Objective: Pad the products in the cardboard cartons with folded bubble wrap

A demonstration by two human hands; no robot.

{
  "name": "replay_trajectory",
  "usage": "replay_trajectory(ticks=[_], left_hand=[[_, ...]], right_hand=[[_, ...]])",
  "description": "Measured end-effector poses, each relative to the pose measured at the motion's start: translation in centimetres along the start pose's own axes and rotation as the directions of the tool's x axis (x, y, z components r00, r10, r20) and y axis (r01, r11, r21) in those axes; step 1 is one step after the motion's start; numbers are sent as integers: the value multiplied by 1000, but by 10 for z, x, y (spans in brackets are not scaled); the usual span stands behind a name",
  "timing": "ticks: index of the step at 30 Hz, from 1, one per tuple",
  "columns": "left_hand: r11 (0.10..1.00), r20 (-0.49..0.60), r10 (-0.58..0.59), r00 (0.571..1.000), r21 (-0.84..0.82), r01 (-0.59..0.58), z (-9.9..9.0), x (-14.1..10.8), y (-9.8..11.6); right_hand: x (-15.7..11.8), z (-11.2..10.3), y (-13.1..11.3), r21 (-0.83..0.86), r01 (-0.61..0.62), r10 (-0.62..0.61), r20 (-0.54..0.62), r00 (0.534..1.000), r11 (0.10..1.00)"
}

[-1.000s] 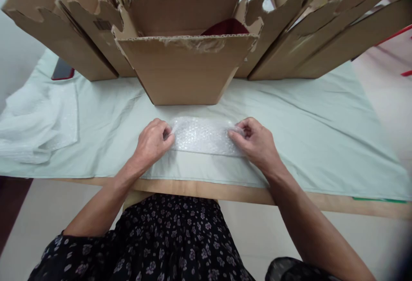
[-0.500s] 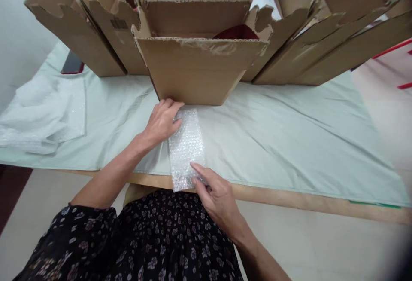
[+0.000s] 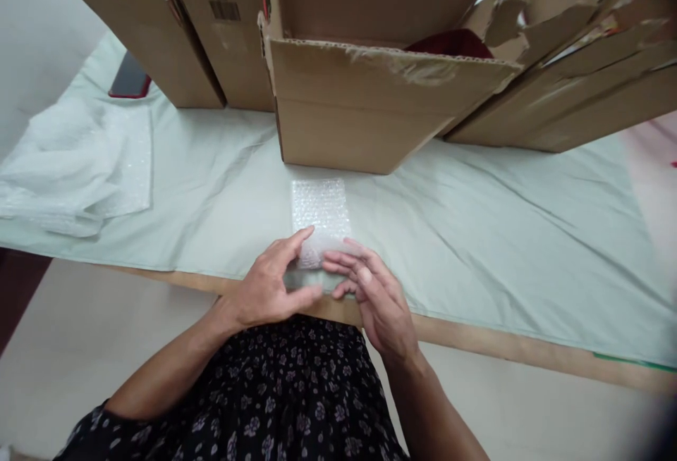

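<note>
- Now, the left hand (image 3: 267,288) reaches over the near left part of the bubble wrap piece (image 3: 320,207), thumb and fingers spread apart, gripping nothing visible.
- That wrap lies flat at the centre of the surface (image 3: 502,235), just before the front cardboard box (image 3: 343,115); its near end is blurred between the hands. It should handle as very light, soft and springy, with slick film that slides easily and bubbles that pop under hard pressure. The side edges and corners look the best places for a gentle pinch.
- The right hand (image 3: 378,295) is at the near right corner, fingers loosely curled; whether they hold the film, I cannot tell.
- On the surface's left, a crumpled bubble wrap heap (image 3: 74,165) lies near a dark phone (image 3: 130,77), below a pale wall (image 3: 37,17).
- Along the back stand tall cut-open cardboard boxes, the front one showing something dark red (image 3: 452,41) inside.
- Rightward, a wrinkled pale green cloth covers the surface, leaving a strip of wooden edge (image 3: 476,340) bare above light floor tiles (image 3: 529,404).
</note>
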State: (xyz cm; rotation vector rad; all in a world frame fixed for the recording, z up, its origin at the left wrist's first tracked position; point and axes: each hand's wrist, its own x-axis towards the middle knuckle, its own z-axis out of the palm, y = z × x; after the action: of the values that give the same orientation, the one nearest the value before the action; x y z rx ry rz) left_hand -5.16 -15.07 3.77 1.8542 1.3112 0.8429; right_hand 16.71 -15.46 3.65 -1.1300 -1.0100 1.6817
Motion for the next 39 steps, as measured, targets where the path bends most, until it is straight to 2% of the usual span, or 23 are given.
replay_trajectory(ticks=[2,4,6,8,9,10,12,14,16,17,20,22,24,27,29,30,32,34,36,39], left_hand=[[997,-140,-22,990,69,32,9,5,1],[986,-241,20,970,164,20,15,9,0],[961,-296,89,951,276,-4,18,12,-1],[935,-306,128,943,354,-12,19,13,-2],[924,-304,135,943,381,-10,19,13,-3],[914,-298,138,944,405,-6,19,13,-4],[895,-277,135,951,446,3,19,12,-5],[876,-261,124,957,482,18,18,11,-6],[864,-269,125,955,503,28,17,9,-5],[861,-273,138,952,508,21,16,7,-4],[855,-216,228,949,511,-89,12,-1,0],[851,-143,282,949,493,-178,9,-7,2],[875,-123,293,948,433,-215,7,-11,3],[940,-191,218,957,306,-153,6,-11,4],[963,-247,137,959,260,-71,6,-7,3],[967,-267,102,958,254,-32,6,-5,3],[964,-290,61,955,264,18,6,1,1],[954,-298,64,952,298,29,8,7,-1],[936,-303,80,950,351,34,10,10,-4],[917,-321,84,943,396,54,13,12,-6]], right_hand=[[3,5,4,-22,24,-24,-21,999,999],[2,6,6,-55,46,-47,-19,999,997],[-1,5,6,-130,79,-79,8,997,988],[-5,1,2,-304,168,-167,29,986,938],[-5,-2,-1,-425,243,-248,44,968,872],[-4,-5,-4,-549,326,-342,76,937,770],[2,-10,-8,-741,466,-491,210,845,484],[12,-14,-10,-826,521,-507,363,782,213],[23,-17,-9,-855,518,-452,446,772,42],[28,-19,-7,-859,512,-433,464,773,-6],[36,-21,-6,-846,533,-444,488,752,-26],[36,-22,-9,-828,560,-465,488,739,22],[33,-22,-14,-816,569,-446,472,760,106],[31,-22,-21,-809,527,-357,426,831,261],[30,-22,-24,-815,489,-381,364,850,311],[30,-21,-24,-824,475,-434,323,841,308],[29,-20,-24,-847,469,-565,264,781,252],[28,-18,-21,-855,496,-631,303,714,151],[30,-16,-18,-842,537,-587,409,699,53],[37,-15,-12,-816,578,-434,526,731,-13]])
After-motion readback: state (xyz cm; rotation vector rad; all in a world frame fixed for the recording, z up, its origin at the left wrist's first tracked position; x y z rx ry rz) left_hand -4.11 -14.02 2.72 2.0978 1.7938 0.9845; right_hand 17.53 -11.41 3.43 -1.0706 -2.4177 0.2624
